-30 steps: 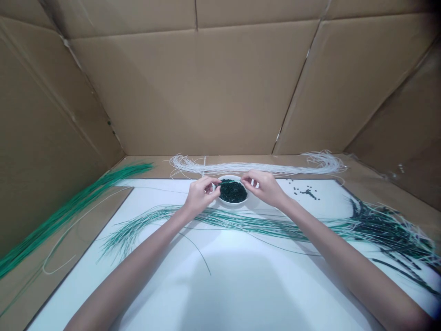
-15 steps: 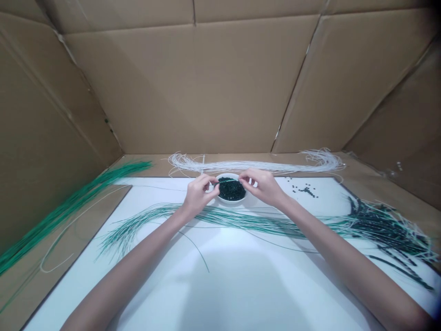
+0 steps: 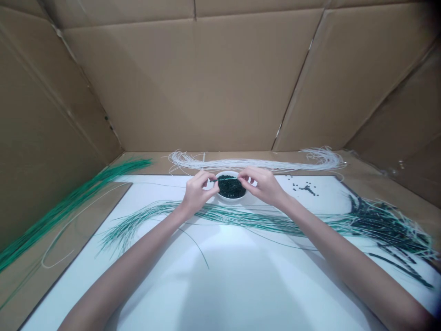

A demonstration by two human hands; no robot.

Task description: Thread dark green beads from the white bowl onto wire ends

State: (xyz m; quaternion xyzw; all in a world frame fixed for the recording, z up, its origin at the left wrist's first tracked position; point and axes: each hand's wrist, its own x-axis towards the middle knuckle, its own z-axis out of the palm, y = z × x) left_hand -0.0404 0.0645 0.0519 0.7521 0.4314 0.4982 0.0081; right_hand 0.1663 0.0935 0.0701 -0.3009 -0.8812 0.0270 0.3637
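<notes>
Over a white bowl (image 3: 231, 199) of small dark green beads (image 3: 231, 188), both hands pinch a thin green wire (image 3: 228, 179) that runs between them. My left hand (image 3: 200, 189) is closed on its left part at the bowl's left rim, with something dark at the fingertips. On the right, my right hand (image 3: 261, 183) grips the wire between thumb and forefinger. Beneath my wrists lies a bundle of green and white wires (image 3: 241, 218). At its right end, many wires carry dark beaded lengths (image 3: 386, 227).
Loose dark beads (image 3: 308, 189) are scattered right of the bowl on the white board (image 3: 234, 280). White wires (image 3: 248, 164) lie behind it, and a green wire bundle (image 3: 69, 207) rests at the left. Cardboard walls (image 3: 193, 92) enclose the back and sides.
My hands have drawn slightly apart, the left one shifting a little left. Slightly more of the green wire shows between them over the bowl.
</notes>
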